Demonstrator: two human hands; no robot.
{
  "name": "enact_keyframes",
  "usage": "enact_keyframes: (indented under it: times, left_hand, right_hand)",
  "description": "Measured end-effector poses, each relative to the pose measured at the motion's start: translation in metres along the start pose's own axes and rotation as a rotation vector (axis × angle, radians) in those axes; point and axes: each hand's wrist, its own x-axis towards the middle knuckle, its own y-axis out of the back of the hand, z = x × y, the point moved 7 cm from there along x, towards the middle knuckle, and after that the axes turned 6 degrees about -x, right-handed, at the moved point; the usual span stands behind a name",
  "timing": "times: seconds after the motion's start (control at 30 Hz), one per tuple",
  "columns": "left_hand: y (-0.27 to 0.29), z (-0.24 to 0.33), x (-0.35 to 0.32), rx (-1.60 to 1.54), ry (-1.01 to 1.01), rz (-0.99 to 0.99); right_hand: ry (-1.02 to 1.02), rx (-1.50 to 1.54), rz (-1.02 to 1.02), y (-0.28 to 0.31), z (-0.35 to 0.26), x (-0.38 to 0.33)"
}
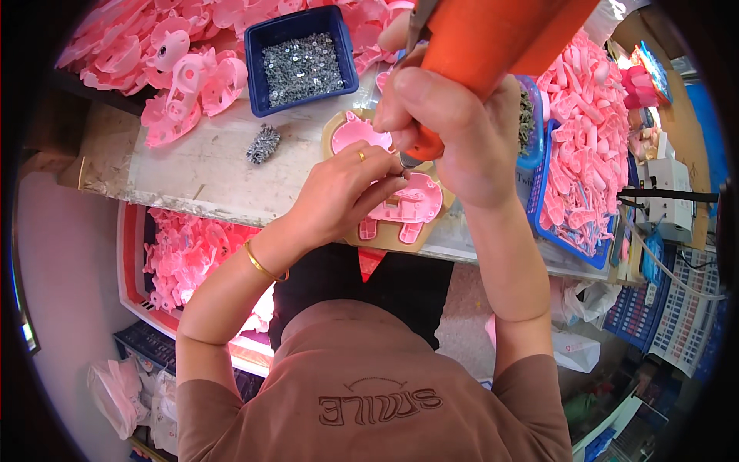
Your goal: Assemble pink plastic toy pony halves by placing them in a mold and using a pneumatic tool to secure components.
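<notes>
My right hand (454,131) grips an orange power screwdriver (493,38), its tip pointing down at a pink plastic pig-shaped part (412,204). That part lies in a tan wooden jig (400,240) on the workbench. My left hand (346,189), with a gold ring and a gold bangle, rests on the pink part, and its fingertips pinch right at the driver tip. A second pink pig part (356,129) sits in the jig's far recess.
A blue tray of silvery screws (302,65) stands at the back, with a small loose screw pile (263,144) on the white bench. Pink plastic parts are heaped at the back left (169,69), in a blue basket right (589,154), and in a tray below (185,254).
</notes>
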Motion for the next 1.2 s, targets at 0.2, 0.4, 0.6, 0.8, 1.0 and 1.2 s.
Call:
enact_keyframes:
  times: [0.2, 0.4, 0.6, 0.8, 1.0, 1.2]
  left_hand:
    - [-0.011, -0.005, -0.002, -0.280, 0.059, -0.102]
    - [-0.017, -0.002, -0.001, -0.341, 0.083, -0.144]
    - [-0.014, 0.001, 0.002, -0.270, -0.013, -0.093]
    - [-0.004, 0.010, 0.005, -0.037, -0.123, 0.024]
    - [-0.005, 0.011, 0.005, -0.007, -0.132, 0.035]
    - [-0.007, 0.013, 0.006, 0.100, -0.176, 0.011]
  right_hand:
    - [-0.050, 0.063, 0.016, 0.001, -0.003, -0.006]
    - [-0.073, 0.019, 0.034, 0.007, -0.009, -0.010]
    - [-0.018, -0.011, 0.024, 0.008, -0.014, -0.012]
    - [0.073, -0.060, 0.027, 0.010, -0.018, -0.012]
    - [-0.013, 0.023, 0.027, 0.007, -0.010, -0.016]
    - [-0.031, 0.038, 0.031, 0.006, -0.003, -0.017]
